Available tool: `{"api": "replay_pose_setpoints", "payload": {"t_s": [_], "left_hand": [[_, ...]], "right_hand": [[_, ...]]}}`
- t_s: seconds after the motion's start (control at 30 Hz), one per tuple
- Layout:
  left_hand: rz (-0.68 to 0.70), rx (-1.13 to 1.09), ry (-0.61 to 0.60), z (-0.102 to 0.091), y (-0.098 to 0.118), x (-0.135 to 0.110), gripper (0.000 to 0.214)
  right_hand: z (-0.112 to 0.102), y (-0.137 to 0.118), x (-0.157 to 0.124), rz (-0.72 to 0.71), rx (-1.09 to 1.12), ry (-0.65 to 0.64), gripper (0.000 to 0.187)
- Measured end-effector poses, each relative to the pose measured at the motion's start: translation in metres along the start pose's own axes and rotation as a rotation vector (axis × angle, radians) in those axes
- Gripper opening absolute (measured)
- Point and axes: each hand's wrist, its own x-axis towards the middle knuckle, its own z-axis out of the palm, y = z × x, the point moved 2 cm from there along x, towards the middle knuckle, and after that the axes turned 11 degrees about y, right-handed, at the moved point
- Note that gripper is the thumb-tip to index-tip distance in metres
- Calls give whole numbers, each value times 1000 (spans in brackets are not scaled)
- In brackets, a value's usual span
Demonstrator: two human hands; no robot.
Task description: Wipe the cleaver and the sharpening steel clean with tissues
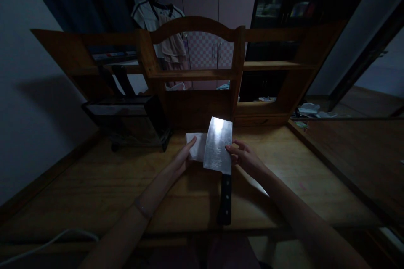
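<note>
A cleaver (217, 145) with a wide shiny blade and a black handle (225, 199) is held over the wooden desk (104, 185), blade pointing away from me. My right hand (244, 157) pinches the blade's right edge with closed fingers. My left hand (183, 159) grips a white tissue (196, 145) that lies against the blade's left side, partly hidden behind it.
A wooden shelf unit (195, 75) stands at the desk's back. A dark box-like device (129, 119) sits at the back left. A white cable (47, 241) runs along the near left edge. Crumpled white items (311, 110) lie at the far right.
</note>
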Motion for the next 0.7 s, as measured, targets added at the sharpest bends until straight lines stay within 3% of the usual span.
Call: {"api": "replay_pose_setpoints", "payload": {"t_s": [0.13, 0.27, 0.7], "left_hand": [[-168, -78, -180, 11, -3, -10, 36], [-256, -115, -325, 25, -5, -26, 43], [-212, -131, -323, 25, -7, -28, 45]], "right_hand": [[2, 2, -1, -14, -71, 5, 33], [6, 3, -4, -13, -131, 17, 37], [0, 4, -1, -37, -243, 79, 33]]}}
